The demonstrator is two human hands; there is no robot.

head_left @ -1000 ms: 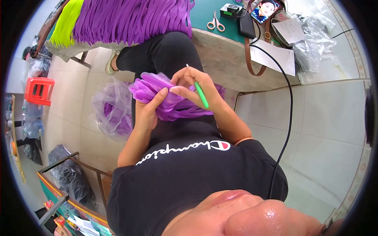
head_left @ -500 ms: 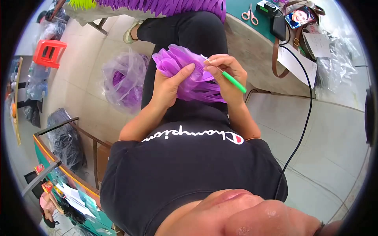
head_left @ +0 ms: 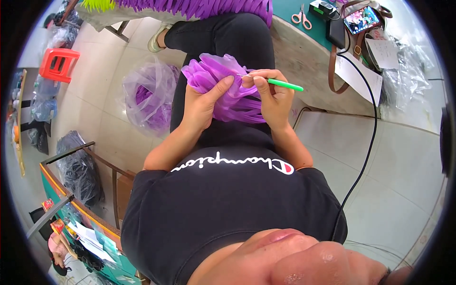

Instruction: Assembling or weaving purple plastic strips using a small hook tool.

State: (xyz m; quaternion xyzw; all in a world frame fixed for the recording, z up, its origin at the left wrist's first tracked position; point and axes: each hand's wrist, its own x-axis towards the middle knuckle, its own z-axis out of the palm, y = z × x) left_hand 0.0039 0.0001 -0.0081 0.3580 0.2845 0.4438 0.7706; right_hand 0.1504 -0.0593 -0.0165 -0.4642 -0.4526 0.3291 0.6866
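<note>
My left hand (head_left: 205, 100) grips a bundle of glossy purple strips (head_left: 209, 71), its thumb pressed over the top. Loose ends of the strips hang between my hands, above my lap. My right hand (head_left: 274, 97) pinches a slim green-handled needle tool (head_left: 286, 85) with its fingers closed round the front part. The thin metal shaft points left toward the purple strips near my left thumb. Its tip is too small to make out, and whether it enters a strip I cannot tell.
A clear bag of purple strips (head_left: 151, 97) lies on the floor at left. Purple strips (head_left: 190, 5) fringe the table ahead. Scissors (head_left: 301, 18), a phone (head_left: 362, 20) and a brown strap (head_left: 331, 71) lie at right. A black cable (head_left: 369, 152) runs down beside me. A red stool (head_left: 59, 64) stands far left.
The green handle has swung up from slanting down-right to nearly level. My right hand has turned and shifted slightly left with it; my left hand keeps its grip on the strips.
</note>
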